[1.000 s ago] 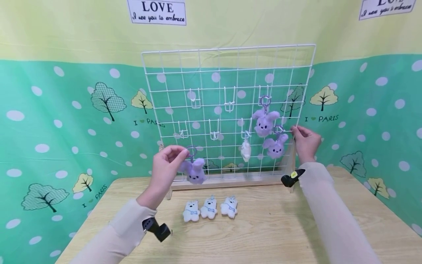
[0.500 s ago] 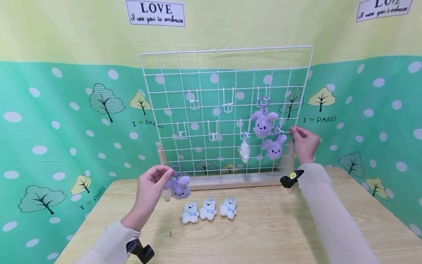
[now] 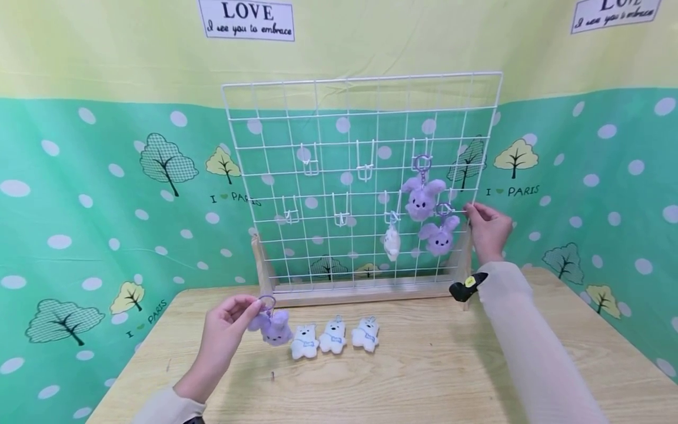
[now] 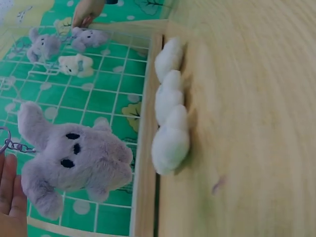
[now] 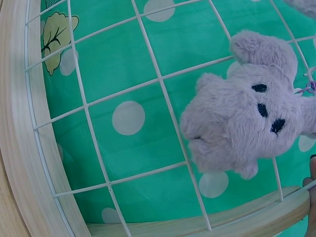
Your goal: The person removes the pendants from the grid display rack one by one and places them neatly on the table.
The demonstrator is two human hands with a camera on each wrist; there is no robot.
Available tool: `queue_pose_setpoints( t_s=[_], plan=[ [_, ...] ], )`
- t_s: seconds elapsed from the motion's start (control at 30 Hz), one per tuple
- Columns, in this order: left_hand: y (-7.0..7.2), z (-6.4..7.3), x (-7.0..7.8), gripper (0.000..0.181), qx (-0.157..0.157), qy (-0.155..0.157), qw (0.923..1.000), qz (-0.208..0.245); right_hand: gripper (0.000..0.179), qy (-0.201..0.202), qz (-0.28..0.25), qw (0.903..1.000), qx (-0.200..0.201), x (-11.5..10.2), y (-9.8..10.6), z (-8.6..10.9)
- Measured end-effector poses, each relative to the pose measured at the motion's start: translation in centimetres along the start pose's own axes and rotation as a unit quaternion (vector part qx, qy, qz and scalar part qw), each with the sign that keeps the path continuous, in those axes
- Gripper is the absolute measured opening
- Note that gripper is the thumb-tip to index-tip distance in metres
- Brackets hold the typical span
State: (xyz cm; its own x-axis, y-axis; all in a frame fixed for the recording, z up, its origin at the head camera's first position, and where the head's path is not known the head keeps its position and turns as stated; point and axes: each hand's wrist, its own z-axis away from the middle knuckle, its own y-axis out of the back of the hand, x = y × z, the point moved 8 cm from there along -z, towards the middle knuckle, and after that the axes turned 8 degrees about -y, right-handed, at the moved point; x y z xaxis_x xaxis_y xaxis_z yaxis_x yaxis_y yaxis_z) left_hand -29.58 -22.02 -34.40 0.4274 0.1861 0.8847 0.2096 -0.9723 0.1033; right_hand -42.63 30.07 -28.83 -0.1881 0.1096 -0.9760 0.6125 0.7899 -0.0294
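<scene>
The left wrist view shows what is small in the head view: the whole face of the held lilac plush rabbit keychain (image 4: 76, 153), its feet, and a short purple chain (image 4: 20, 147). The head view, instead, shows the grip: the left hand (image 3: 225, 330) pinches the purple ring (image 3: 267, 304) of this keychain, before the lower left corner of the wire grid rack (image 3: 365, 292). The toy is furry, with two long ears, black eyes and a black nose. Its face is toward the person, the ears up, the long axis slightly slanted; whether it touches anything below, I cannot tell well. The right hand (image 3: 489, 229) pinches the rack's right edge, near a hanging lilac rabbit (image 3: 441, 238). Three white plush bears (image 3: 332, 337) lie before the rack's base.
</scene>
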Motion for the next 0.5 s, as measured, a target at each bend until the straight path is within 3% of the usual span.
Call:
queue_pose_setpoints(
  t_s=[0.33, 0.5],
  plan=[
    [0.9, 2.6, -2.2, 0.018, -0.012, 0.028, 0.9995, -0.011, 0.039, 0.005, -0.002, 1.0, 0.002, 0.0, 0.0, 0.0],
    [0.9, 3.0, -3.2, 0.018, -0.017, 0.027, 0.9994, -0.012, 0.04, 0.01, 0.005, 0.9999, 0.004, -0.2, 0.0, 0.0]
  ],
)
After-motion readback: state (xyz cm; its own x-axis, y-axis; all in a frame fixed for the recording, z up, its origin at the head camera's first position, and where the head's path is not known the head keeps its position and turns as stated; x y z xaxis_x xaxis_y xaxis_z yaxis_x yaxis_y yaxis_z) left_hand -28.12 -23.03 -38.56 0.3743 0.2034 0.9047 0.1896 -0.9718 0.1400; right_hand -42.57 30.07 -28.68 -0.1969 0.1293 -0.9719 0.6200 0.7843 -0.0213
